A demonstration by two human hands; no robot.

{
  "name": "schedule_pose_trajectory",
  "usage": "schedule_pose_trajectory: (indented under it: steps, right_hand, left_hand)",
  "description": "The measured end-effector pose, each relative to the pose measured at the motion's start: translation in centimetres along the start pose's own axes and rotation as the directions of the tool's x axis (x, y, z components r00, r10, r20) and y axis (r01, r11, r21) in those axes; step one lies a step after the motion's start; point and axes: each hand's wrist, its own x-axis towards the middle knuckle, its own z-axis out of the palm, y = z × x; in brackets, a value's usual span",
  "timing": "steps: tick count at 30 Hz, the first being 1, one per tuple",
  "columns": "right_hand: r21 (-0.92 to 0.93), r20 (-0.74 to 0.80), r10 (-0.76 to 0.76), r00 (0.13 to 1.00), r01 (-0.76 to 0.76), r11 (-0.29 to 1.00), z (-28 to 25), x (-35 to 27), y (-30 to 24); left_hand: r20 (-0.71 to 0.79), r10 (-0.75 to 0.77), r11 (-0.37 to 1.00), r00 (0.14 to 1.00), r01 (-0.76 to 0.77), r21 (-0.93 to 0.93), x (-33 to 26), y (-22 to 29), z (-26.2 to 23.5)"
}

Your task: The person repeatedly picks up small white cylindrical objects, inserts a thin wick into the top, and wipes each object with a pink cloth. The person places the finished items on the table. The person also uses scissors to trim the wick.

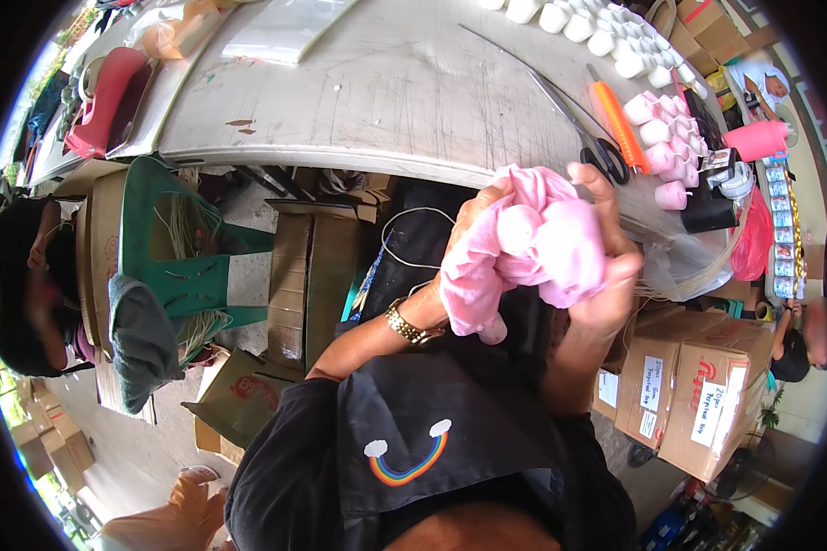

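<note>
A bunched pink cloth (570, 248) is held up in front of my chest, just off the table's near edge. My left hand (473, 220), with a gold watch on its wrist, is closed on the cloth's left side, its fingers partly covered by the folds. On the other side my right hand (611, 257) curls around the cloth, slightly smeared by motion. A smooth, rounded pink piece (518, 230) shows among the folds; its kind is unclear. Another small pink end (492, 331) pokes out below.
On the table (368, 101) lie black-handled scissors (605, 161), an orange-handled tool (620, 127), several small pink cups (671, 195) and rows of white cups (583, 28). A red tape dispenser (106, 101) sits far left. A green chair (179, 266) and cardboard boxes (698, 386) flank me.
</note>
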Motion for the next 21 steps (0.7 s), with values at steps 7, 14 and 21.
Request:
schedule_pose_trajectory:
  steps: [7, 14, 21]
  right_hand:
    - [-0.428, 0.017, -0.227, 0.974, 0.212, 0.878, 3.3, -0.6, 1.1]
    - [-0.461, -0.087, -0.216, 0.973, 0.153, 0.874, 1.8, -0.7, 1.2]
    - [-0.115, -0.193, -0.126, 0.973, 0.105, 0.988, 1.0, -0.6, 0.7]
  left_hand:
    - [-0.062, 0.103, 0.952, 0.993, -0.080, 0.296, 1.0, -0.7, -0.4]
    - [0.139, 0.020, 0.956, 0.990, -0.060, 0.288, -1.1, 2.9, -0.3]
    - [0.184, -0.016, 0.885, 0.983, -0.072, 0.461, -0.4, 3.3, -0.3]
